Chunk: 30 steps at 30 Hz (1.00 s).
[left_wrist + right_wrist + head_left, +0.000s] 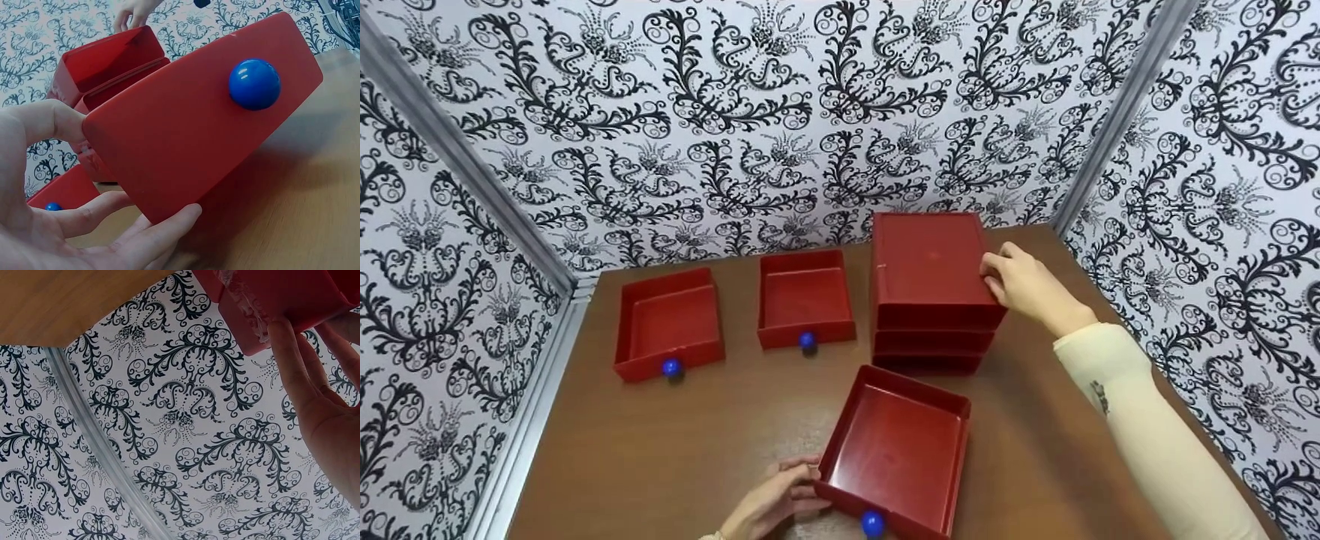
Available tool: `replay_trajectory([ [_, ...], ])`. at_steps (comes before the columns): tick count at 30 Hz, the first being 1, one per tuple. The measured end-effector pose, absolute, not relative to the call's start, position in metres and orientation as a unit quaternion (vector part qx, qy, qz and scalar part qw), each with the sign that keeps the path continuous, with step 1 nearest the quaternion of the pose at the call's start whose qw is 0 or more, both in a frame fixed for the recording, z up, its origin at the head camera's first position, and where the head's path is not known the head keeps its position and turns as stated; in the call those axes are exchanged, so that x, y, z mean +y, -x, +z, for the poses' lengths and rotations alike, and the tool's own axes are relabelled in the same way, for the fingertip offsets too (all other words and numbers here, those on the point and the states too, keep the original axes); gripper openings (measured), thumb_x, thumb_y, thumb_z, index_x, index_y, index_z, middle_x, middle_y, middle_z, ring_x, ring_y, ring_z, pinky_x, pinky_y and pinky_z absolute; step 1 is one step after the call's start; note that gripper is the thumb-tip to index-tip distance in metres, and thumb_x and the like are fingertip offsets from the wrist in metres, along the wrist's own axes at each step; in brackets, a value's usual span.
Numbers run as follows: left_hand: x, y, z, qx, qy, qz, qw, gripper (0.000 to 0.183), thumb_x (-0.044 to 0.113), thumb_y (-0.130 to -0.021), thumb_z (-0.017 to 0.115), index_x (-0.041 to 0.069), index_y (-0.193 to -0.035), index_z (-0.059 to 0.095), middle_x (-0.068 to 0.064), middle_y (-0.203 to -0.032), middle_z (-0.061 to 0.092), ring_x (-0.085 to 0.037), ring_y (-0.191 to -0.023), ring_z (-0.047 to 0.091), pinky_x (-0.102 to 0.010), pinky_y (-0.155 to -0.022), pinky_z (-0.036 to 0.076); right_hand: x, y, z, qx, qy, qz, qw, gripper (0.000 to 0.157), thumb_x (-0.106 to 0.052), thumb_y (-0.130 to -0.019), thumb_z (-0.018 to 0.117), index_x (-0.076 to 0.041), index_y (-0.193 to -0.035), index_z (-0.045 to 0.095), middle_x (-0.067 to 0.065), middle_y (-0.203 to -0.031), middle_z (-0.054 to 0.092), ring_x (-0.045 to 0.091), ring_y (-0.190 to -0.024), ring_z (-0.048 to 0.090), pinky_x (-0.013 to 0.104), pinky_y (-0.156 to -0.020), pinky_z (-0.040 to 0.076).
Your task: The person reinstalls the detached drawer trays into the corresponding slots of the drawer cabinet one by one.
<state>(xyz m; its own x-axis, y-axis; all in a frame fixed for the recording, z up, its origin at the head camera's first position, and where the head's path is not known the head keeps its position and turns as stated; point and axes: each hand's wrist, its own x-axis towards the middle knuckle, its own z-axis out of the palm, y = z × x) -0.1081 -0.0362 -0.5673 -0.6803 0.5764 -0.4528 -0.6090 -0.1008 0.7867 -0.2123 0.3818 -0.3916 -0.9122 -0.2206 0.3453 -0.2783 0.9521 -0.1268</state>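
My left hand [780, 496] grips the left front corner of a red drawer [901, 446], its fingers and thumb around the corner in the left wrist view. A round blue knob [254, 84] sits on that drawer's front. The drawer looks tilted, its inside bare. Behind it stands a red drawer cabinet [931, 259] with several open slots facing me. My right hand [1024, 289] holds the cabinet's upper right edge, fingers bent over it in the head view. In the right wrist view, the fingers touch the cabinet's side [270, 298], where clear tape shows.
Two more red drawers with blue knobs lie on the brown table [720, 435]: one at the far left [673, 322], the other near the cabinet's left side [806, 292]. Patterned panels [780, 112] with metal posts [465, 142] enclose the table's back and sides.
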Motion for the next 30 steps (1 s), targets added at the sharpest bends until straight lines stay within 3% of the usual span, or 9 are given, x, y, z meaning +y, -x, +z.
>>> replay_trajectory([
  [15, -0.022, 0.117, -0.571, 0.525, 0.019, 0.752, 0.397, 0.038, 0.016, -0.081, 0.058, 0.001, -0.116, 0.051, -0.002, -0.090, 0.060, -0.021, -0.085, 0.065, -0.047, -0.089, 0.052, 0.382, 0.212, -0.392, -0.973, -0.127, 0.095, 0.168, 0.004, -0.009, -0.083, 0.059, -0.009, -0.087, 0.059, 0.013, -0.086, 0.050, 0.028, -0.069, 0.056, 0.042, -0.062, 0.052],
  [30, -0.014, 0.121, -0.576, 0.519, -0.017, 0.756, 0.398, 0.046, 0.023, -0.087, 0.056, -0.002, -0.125, 0.045, -0.003, -0.097, 0.060, -0.022, -0.090, 0.063, -0.047, -0.092, 0.051, 0.383, 0.213, -0.394, -0.970, -0.128, 0.102, 0.180, 0.005, -0.008, -0.082, 0.061, -0.009, -0.086, 0.060, 0.013, -0.085, 0.050, 0.027, -0.069, 0.056, 0.042, -0.062, 0.052],
])
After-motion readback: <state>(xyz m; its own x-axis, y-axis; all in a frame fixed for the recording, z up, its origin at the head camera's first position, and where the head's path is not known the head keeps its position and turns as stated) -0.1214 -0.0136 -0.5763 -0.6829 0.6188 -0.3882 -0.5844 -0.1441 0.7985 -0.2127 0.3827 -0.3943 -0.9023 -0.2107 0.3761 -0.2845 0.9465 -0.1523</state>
